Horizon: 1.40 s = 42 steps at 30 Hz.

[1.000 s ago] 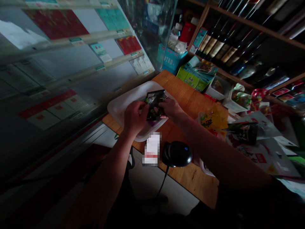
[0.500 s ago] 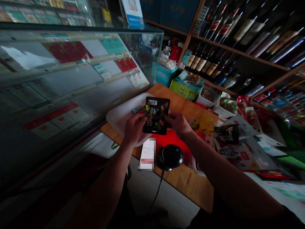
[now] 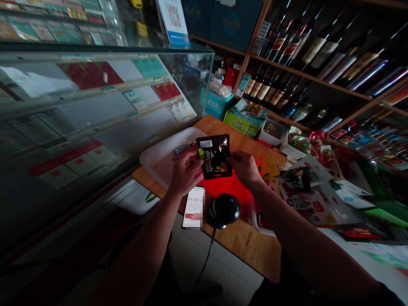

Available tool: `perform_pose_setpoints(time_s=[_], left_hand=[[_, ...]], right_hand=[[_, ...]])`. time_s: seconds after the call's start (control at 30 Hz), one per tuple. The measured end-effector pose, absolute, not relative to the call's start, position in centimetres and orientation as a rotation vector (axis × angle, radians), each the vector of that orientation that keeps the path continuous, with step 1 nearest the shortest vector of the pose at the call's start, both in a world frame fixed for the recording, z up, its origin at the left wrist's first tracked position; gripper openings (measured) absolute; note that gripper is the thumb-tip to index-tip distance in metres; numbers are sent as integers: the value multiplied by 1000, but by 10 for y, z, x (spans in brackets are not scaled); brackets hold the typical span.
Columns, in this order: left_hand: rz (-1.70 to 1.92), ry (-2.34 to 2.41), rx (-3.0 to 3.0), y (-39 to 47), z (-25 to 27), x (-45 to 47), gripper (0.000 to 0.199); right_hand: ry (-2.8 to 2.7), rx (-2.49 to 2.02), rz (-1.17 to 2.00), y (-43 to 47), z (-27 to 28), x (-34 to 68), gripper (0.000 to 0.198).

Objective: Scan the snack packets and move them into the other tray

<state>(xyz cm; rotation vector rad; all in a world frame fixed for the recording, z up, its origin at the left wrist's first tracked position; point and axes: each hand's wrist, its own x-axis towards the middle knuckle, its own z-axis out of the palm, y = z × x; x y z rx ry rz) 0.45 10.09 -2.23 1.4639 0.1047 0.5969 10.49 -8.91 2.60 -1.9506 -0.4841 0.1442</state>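
A black snack packet (image 3: 216, 158) with white lettering, a barcode and green fruit pictures is held up between my hands. Its left edge is pinched by my left hand (image 3: 185, 170). On the opposite edge, my right hand (image 3: 245, 167) grips with thumb and fingers. Below the packet stands a round black desktop scanner (image 3: 225, 209), casting red light on the table, its cable hanging off the edge. A phone (image 3: 194, 208) with a running timer lies just left of the scanner. Behind my left hand sits a white tray (image 3: 156, 157) with a few small packets in it.
A glass display counter (image 3: 105, 110) runs along the left. Loose snack bags (image 3: 314, 195) cover the right side, beside a clear plastic container (image 3: 255, 214). Boxes (image 3: 245, 119) and wine bottle shelves (image 3: 306, 63) stand behind the wooden table (image 3: 261, 250).
The view has shifted slightly. The packet is turned a little and light now glints off its upper right corner. Both hands keep hold of it.
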Motion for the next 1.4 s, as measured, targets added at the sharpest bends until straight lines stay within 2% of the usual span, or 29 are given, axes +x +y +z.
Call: perform_pose_setpoints(time_s=[0.07, 0.17, 0.27, 0.33, 0.5, 0.6, 0.67, 0.83, 1.0, 1.17, 1.33, 1.4], left_hand=[[632, 119, 1438, 102, -19, 4, 32], [609, 160, 1379, 104, -18, 5, 26], [431, 158, 1228, 104, -22, 6, 47], [338, 151, 1126, 102, -24, 8, 54], [286, 105, 1107, 96, -31, 12, 27], [320, 116, 1142, 92, -35, 14, 25], [354, 118, 1168, 90, -36, 15, 25], [426, 109, 1260, 85, -37, 16, 22], [464, 65, 1309, 83, -39, 16, 21], [568, 9, 1487, 74, -27, 8, 28], [420, -185, 1518, 58, -15, 1, 70], [419, -163, 1453, 57, -17, 3, 69]], right_hand=[[-532, -2039, 86, -93, 30, 103, 20], [-605, -2144, -37, -97, 37, 98, 18], [-686, -2190, -176, -100, 44, 95, 19], [-765, -2206, -293, -102, 47, 93, 19], [-898, -2221, -503, -107, 53, 88, 21], [-768, -2232, -570, -109, 51, 86, 28], [-628, -2181, -498, -111, 47, 85, 36], [-262, -1799, 16, -111, 39, 85, 47], [-191, -1652, 231, -108, 38, 82, 41], [-168, -1940, 9, -102, 42, 77, 31], [-296, -2144, -101, -79, 45, 59, 18], [-391, -2156, -83, -70, 43, 53, 12]])
